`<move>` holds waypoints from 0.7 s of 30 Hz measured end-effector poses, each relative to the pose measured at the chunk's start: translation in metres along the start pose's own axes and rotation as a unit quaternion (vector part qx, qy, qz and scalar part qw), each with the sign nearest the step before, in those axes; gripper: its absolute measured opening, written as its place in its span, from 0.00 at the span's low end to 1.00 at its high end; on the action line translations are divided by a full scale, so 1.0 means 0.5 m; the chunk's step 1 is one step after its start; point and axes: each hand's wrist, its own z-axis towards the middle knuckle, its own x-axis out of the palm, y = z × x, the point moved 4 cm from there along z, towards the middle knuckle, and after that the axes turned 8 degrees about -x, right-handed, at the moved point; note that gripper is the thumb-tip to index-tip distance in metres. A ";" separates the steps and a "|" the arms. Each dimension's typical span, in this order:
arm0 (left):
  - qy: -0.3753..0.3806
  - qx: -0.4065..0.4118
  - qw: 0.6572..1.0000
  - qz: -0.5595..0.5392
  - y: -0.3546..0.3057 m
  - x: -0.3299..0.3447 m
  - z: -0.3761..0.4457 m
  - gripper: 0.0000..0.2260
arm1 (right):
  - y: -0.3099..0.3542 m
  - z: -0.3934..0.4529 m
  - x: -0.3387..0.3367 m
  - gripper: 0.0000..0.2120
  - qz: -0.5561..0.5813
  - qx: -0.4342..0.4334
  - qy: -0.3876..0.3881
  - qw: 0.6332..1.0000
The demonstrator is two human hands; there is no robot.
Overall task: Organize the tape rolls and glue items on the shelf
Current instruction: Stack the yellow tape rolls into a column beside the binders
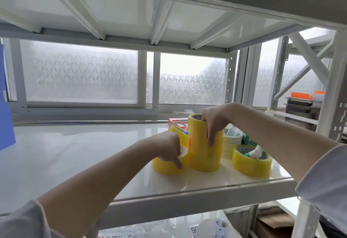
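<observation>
The right hand [213, 125] grips the top of a tall stack of glossy yellow tape rolls [204, 144], fingers hooked into the core and thumb down its front. Just left of that grip, the left hand [170, 149] clamps a single low yellow roll [167, 165] touching the stack. Right of the stack lies another yellow roll [251, 164] holding what may be a glue bottle [256, 152], all on the white shelf [75, 153].
</observation>
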 end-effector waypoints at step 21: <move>-0.058 -0.039 0.998 -0.009 0.163 -0.093 -0.100 0.15 | 0.088 -0.003 -0.139 0.31 -0.002 -0.030 -0.093 0.995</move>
